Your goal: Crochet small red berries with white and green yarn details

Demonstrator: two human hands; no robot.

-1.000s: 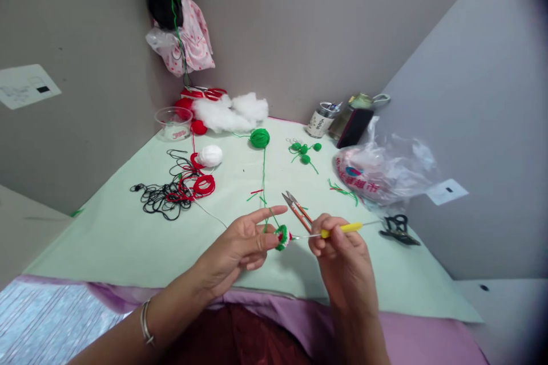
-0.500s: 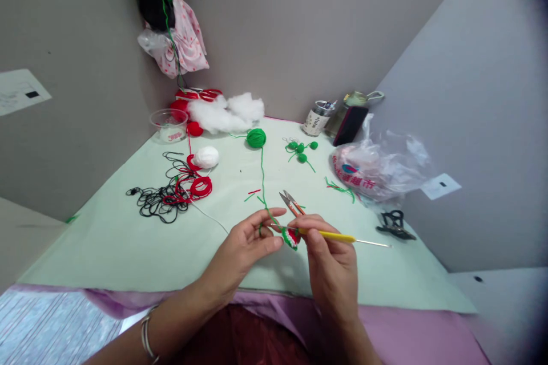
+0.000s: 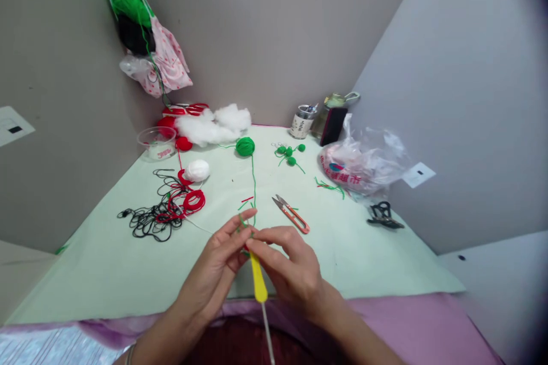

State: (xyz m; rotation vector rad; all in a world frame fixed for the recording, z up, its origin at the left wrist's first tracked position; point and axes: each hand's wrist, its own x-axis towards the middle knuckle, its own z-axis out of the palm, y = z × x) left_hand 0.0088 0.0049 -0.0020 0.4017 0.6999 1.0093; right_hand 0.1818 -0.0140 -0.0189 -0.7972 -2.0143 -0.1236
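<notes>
The right hand has drawn up against the left hand, its fingers closed on the yellow-handled hook. Nearly crosswise half a second ago, the hook now runs lengthwise between the hands, rear shaft toward the body. The left pinches the mostly hidden crocheted piece.

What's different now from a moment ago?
The left hand and right hand have come closer together, mostly hiding the little piece between them. The yellow hook, held by the right hand, has turned from sideways to nearly up-and-down in the picture. The scissors, green ball and white ball stayed put.
</notes>
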